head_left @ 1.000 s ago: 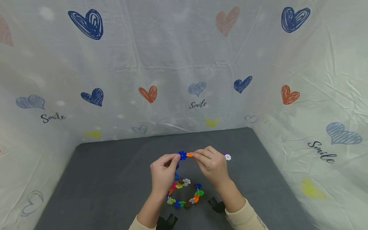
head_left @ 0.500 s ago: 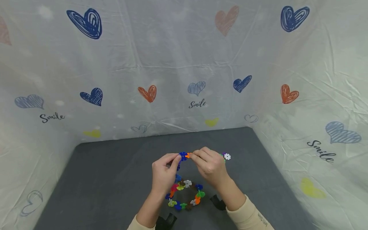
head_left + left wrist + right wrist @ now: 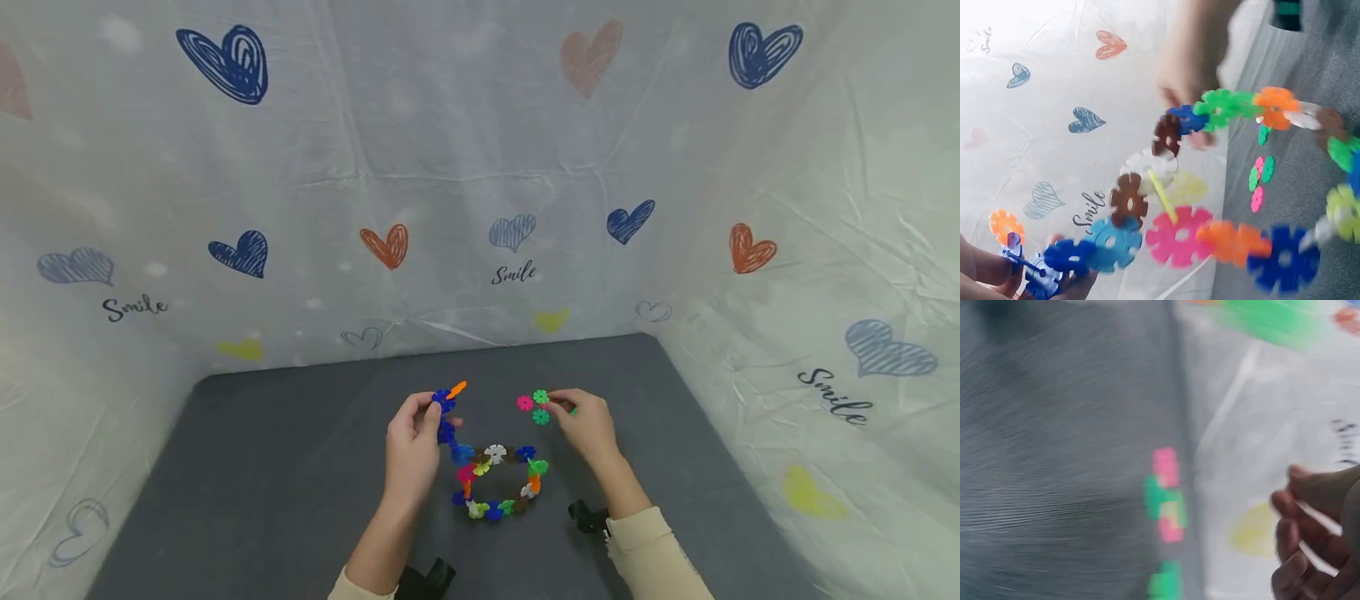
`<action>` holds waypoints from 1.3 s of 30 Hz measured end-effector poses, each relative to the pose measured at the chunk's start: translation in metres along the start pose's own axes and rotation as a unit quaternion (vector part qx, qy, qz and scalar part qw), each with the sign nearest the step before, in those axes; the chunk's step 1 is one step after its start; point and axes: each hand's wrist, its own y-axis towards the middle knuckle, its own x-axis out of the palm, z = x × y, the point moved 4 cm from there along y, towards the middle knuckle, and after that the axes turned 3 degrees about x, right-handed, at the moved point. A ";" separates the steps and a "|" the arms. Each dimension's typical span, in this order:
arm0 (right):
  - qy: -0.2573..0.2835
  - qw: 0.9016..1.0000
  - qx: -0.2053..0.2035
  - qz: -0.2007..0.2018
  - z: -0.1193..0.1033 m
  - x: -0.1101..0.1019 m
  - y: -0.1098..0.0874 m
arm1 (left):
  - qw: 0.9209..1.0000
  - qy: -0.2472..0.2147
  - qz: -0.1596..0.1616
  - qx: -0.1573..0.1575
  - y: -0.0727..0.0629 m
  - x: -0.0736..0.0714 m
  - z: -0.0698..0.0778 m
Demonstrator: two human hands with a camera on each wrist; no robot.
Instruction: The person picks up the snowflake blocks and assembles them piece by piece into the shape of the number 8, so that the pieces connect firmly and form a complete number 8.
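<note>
In the head view my left hand [image 3: 412,454] pinches a blue snowflake disc [image 3: 444,401] at the upper end of a linked chain. An orange disc [image 3: 457,389] sticks out from that blue one. Below hangs a ring of joined multicoloured discs [image 3: 493,510], seen close up in the left wrist view with a pink disc [image 3: 1180,237]. My right hand [image 3: 588,425] is near loose pink [image 3: 525,403] and green discs [image 3: 541,417]. In the right wrist view its fingers [image 3: 1288,537] are loosely bent, with nothing visible between them.
A dark grey table [image 3: 300,467] lies beneath. A pale heart-printed cloth [image 3: 450,167] surrounds its back and sides. Black mounts [image 3: 427,579] show beneath the wrists.
My right hand has let go of the orange disc and moved right to the loose discs. My left hand has shifted left with the chain; the orange disc stays on it.
</note>
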 end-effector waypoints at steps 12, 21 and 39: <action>-0.127 0.983 0.035 -0.125 0.037 0.052 -0.004 | 0.998 -0.059 -0.033 -0.006 0.000 0.003 0.001; -0.113 0.985 0.076 -0.105 0.030 0.035 -0.006 | 0.999 -0.043 -0.025 -0.012 0.002 0.005 0.002; 0.250 0.968 0.015 -0.034 -0.082 -0.035 -0.016 | 0.999 -0.007 -0.030 0.026 -0.001 0.004 0.007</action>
